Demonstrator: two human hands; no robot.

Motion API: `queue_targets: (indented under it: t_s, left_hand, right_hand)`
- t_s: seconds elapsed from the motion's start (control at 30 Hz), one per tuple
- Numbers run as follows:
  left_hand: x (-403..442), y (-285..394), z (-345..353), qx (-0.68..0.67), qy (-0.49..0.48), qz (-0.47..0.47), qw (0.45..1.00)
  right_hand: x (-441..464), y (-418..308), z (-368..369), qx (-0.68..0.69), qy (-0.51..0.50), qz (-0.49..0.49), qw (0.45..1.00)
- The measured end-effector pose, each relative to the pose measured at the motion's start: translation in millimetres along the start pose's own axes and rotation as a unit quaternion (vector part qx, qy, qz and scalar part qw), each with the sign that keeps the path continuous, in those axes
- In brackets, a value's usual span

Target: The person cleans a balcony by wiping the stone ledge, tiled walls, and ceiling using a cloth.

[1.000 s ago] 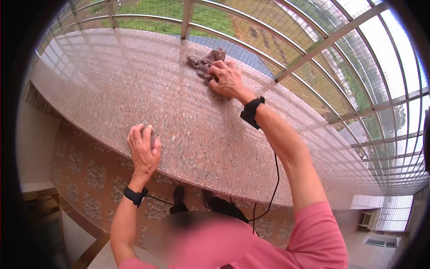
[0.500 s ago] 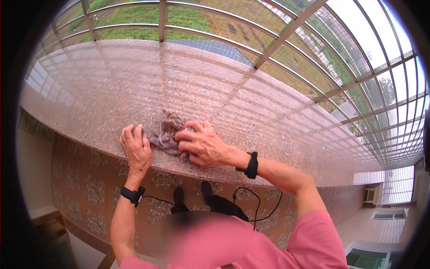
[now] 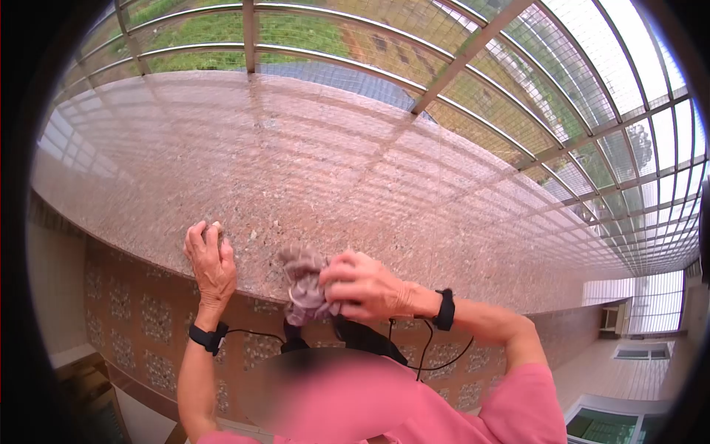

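Observation:
A crumpled greyish-mauve cloth (image 3: 305, 285) is bunched under my right hand (image 3: 366, 285), whose fingers are curled round its right side. It lies over the near edge of a speckled pink stone ledge (image 3: 244, 163), its lower part in front of the drop to the floor. My left hand (image 3: 212, 260) rests on the ledge near the same edge, left of the cloth and apart from it. The left fingers are bent, with the thumb apart from them, and I see nothing held there. Black bands circle both wrists.
Metal railings with mesh (image 3: 340, 63) line the far side of the ledge, with grass and a grey roof beyond. Below the near edge is a patterned floor (image 3: 155, 318), where my feet stand. A black cable (image 3: 444, 365) loops near my body.
My right hand has drawn the cloth toward me and to the right, from the ledge's surface to its near edge. My left hand sits slightly lower and farther left in view.

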State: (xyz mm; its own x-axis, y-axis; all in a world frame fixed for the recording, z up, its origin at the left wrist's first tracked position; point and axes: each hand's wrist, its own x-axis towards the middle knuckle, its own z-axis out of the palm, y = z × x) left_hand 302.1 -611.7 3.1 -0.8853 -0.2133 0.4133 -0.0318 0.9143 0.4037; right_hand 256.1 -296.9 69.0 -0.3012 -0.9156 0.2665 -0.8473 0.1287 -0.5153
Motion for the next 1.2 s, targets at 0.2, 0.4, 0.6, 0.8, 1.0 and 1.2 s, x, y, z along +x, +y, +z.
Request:
queue_targets:
  t_s: [0.2, 0.4, 0.6, 0.8, 1.0, 1.2]
  left_hand:
    - [1.0, 0.6, -0.8, 0.006, -0.001, 0.002, 1.0]
    - [1.5, 1.8, -2.4, 0.016, -0.005, 0.0, 1.0]
    - [2.5, 3.2, -3.8, 0.025, 0.005, 0.015, 1.0]
    - [0.5, 0.2, -1.3, -0.005, 0.012, 0.011, 1.0]
    - [-2.1, -6.5, 4.5, -0.005, 0.027, 0.037, 0.999]
    - [-2.8, -8.2, 4.6, -0.043, 0.024, 0.059, 0.997]
  right_hand:
    - [29.0, 89.1, -57.0, 0.169, 0.257, 0.179, 0.935]
    - [54.5, 228.9, -112.0, -0.215, 0.123, 0.289, 0.925]
    - [67.7, 232.1, -98.2, -0.235, 0.055, 0.349, 0.906]
    - [61.0, 195.5, -81.1, -0.22, 0.053, 0.35, 0.909]
    - [33.8, 132.4, -41.1, -0.228, 0.089, 0.274, 0.93]
    - [16.6, 48.0, 1.7, -0.226, 0.122, 0.271, 0.928]
